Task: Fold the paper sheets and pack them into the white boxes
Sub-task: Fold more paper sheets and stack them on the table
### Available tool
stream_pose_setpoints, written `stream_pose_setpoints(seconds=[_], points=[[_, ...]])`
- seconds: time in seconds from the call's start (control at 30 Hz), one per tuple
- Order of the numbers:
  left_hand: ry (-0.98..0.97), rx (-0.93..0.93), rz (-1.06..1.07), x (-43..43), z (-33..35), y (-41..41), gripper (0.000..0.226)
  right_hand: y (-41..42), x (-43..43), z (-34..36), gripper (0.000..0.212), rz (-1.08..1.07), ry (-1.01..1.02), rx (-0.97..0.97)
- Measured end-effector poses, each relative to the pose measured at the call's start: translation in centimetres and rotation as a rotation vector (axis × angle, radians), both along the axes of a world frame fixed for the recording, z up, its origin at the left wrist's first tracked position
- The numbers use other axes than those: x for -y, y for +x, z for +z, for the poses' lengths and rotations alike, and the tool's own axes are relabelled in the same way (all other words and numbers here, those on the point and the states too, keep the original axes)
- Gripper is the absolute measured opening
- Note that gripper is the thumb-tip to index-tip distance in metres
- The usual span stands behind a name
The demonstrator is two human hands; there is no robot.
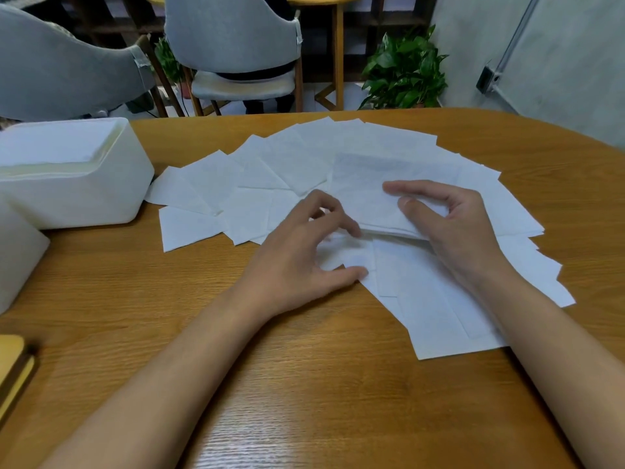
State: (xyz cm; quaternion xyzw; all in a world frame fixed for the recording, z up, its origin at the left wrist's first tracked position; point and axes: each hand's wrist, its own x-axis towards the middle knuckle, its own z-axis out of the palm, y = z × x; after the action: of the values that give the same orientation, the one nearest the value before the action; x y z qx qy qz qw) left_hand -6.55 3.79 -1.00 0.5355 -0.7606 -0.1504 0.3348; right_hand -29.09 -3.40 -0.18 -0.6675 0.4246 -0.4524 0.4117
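Paper sheets (270, 170) are lying fanned across a wooden table (304, 384), mid-frame. The right hand (453, 228) is pinching a folded sheet (372, 194); the left hand (297, 265) is curling onto the fan, grip unclear. A white box (84, 198) is sitting upper left, chairs (233, 35) behind.
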Motion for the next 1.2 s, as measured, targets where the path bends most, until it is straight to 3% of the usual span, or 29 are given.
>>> stream_pose_setpoints(seconds=[0.3,0.6,0.87,1.1,1.2], points=[[0.008,0.091,-0.053,0.4,-1.0,-0.2,0.014,0.2,0.0,-0.2,0.027,0.009,0.026,-0.028],[-0.154,0.077,-0.059,-0.1,-0.1,-0.6,0.015,0.2,-0.1,-0.1,0.027,0.015,0.025,-0.042],[-0.226,-0.299,0.153,-0.7,1.6,-0.3,0.013,0.2,-0.3,0.2,0.02,0.057,0.029,-0.008],[-0.056,-0.695,0.342,-0.1,2.5,0.6,0.025,0.3,-0.8,0.2,0.057,0.237,-0.034,0.005],[0.047,-0.753,0.389,-0.1,2.8,0.6,0.029,0.6,-1.0,0.4,0.039,0.205,-0.002,-0.015]])
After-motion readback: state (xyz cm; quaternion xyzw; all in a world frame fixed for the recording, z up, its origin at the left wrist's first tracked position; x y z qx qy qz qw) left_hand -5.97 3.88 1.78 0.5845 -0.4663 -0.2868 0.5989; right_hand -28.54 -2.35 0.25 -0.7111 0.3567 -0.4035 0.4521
